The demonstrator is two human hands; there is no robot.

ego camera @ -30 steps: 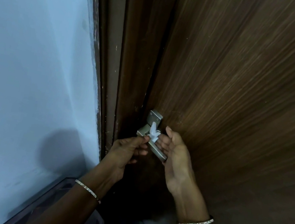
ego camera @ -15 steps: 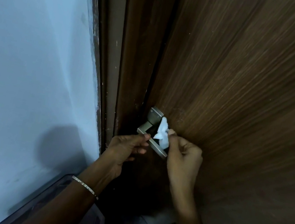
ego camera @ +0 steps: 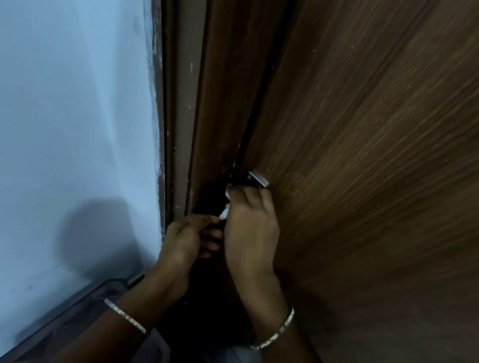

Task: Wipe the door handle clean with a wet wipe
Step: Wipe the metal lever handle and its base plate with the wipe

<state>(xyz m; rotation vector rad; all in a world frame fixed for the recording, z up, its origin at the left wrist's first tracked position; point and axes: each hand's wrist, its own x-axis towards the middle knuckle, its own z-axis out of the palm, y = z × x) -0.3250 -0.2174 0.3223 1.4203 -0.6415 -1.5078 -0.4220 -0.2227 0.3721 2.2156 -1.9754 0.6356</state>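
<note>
Dark wood-grain door point(ego camera: 391, 175) meets a pale blue wall point(ego camera: 42, 85) at left. Right hand point(ego camera: 250, 230) is curled over the silver metal door handle point(ego camera: 258, 179), pressing a white wet wipe point(ego camera: 224, 212) there; left hand point(ego camera: 190, 241), half-curled, pinches beside the wipe's lower end.

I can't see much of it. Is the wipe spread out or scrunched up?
Scrunched up: only a small white wad of the wipe pokes out beside the right hand.

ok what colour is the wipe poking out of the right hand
White. The wet wipe shows as a small white scrap at the right hand's edge, in the head view.
</note>
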